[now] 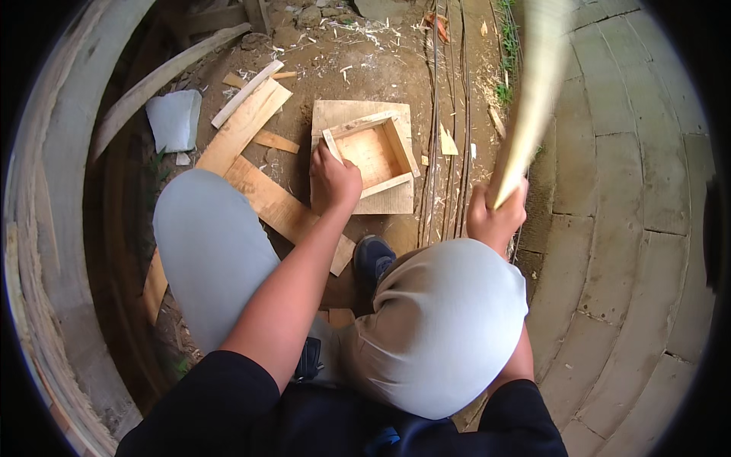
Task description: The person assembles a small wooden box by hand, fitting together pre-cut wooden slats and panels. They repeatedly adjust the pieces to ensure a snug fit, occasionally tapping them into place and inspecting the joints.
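A shallow, open wooden box (375, 155) with low sides sits slightly turned on a square wooden board (388, 204) on the ground. My left hand (335, 179) is closed around the box's left side and steadies it against the board. Off to the right, my right hand (496, 217) is wrapped round the lower end of a long pale wooden stick (525, 114). Raised upward, the stick is smeared by motion, and its far end runs out of the picture at the top. It is apart from the box.
Loose planks (278, 199) and offcuts lie left of the board, near a whitish block (173, 120). Thin metal rods (435, 145) run along the dirt to the right, beside a block-paved strip (617, 198). A large timber (65, 190) curves along the left edge.
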`<action>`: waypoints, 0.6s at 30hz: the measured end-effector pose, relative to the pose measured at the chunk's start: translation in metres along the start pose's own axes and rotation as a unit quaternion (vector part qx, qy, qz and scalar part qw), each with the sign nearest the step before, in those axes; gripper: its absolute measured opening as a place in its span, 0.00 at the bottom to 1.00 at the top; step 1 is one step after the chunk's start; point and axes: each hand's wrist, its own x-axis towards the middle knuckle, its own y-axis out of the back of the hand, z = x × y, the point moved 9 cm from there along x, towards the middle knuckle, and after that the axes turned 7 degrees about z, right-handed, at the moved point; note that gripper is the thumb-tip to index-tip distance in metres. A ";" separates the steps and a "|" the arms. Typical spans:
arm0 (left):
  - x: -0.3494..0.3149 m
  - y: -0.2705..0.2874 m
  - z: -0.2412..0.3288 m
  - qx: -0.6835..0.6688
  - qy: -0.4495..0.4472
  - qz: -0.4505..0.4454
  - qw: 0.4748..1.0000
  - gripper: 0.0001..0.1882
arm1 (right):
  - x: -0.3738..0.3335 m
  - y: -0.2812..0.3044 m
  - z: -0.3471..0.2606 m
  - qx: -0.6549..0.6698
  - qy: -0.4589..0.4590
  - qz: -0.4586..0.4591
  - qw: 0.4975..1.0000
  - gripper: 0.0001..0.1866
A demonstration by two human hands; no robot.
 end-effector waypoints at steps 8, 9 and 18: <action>-0.011 -0.007 0.008 -0.017 0.003 -0.001 1.000 0.30 | -0.014 -0.021 0.045 -0.171 -0.028 -0.150 0.973 0.15; -0.003 -0.003 0.018 -0.017 -0.009 0.000 1.000 0.30 | 0.001 -0.008 0.019 -0.094 0.026 -0.068 0.993 0.16; 0.004 0.003 0.008 0.008 -0.026 0.029 0.999 0.30 | -0.017 -0.017 0.020 -0.122 0.039 -0.058 0.990 0.15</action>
